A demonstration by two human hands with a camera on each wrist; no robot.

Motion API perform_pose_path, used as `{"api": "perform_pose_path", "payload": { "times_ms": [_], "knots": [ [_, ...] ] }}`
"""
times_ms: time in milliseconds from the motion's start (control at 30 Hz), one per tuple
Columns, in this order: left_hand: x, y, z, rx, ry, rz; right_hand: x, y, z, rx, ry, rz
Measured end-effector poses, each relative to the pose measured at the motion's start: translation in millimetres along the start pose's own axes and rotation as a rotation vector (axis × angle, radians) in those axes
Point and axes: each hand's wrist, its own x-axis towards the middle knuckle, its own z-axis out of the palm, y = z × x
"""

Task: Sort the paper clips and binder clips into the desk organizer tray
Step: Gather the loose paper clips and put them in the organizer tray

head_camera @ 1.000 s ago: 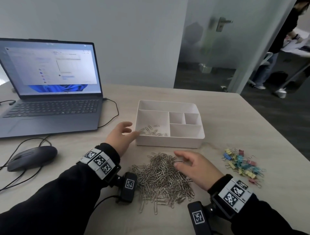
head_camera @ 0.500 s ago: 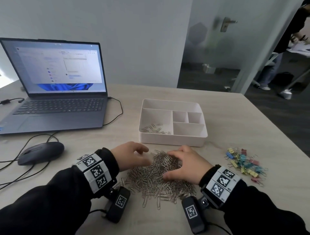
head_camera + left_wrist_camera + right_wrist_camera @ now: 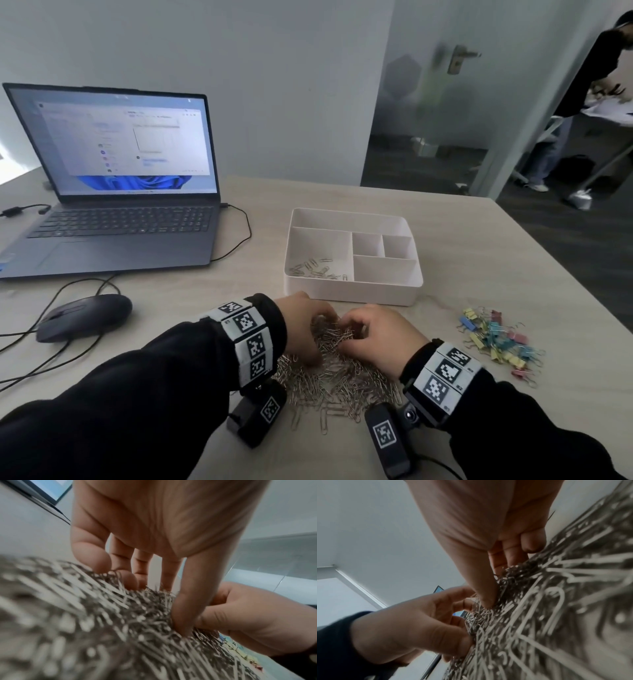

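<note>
Silver paper clips (image 3: 339, 380) heaped nearest me, my left hand (image 3: 301, 329) and right hand (image 3: 383, 339) both clawed into them, fingers curled around a bunch. Pastel binder clips (image 3: 496, 339) lie at three o'clock; white organizer tray (image 3: 352, 291) at twelve holds a few clips in its left compartment.

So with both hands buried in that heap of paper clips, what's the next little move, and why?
Probably lift the gathered bunch and carry it to the tray's large left compartment. Both the left hand and the right hand are curled into the paper clip pile, facing each other, and that compartment already holds a few clips while the others look bare.
</note>
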Motion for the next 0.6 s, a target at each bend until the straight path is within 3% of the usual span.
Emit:
{"api": "perform_pose_path", "payload": {
  "times_ms": [600],
  "knots": [
    [-8, -18, -4, -0.499, 0.136, 0.084, 0, 11, -7, 0.475, -0.007, 0.023]
  ]
}}
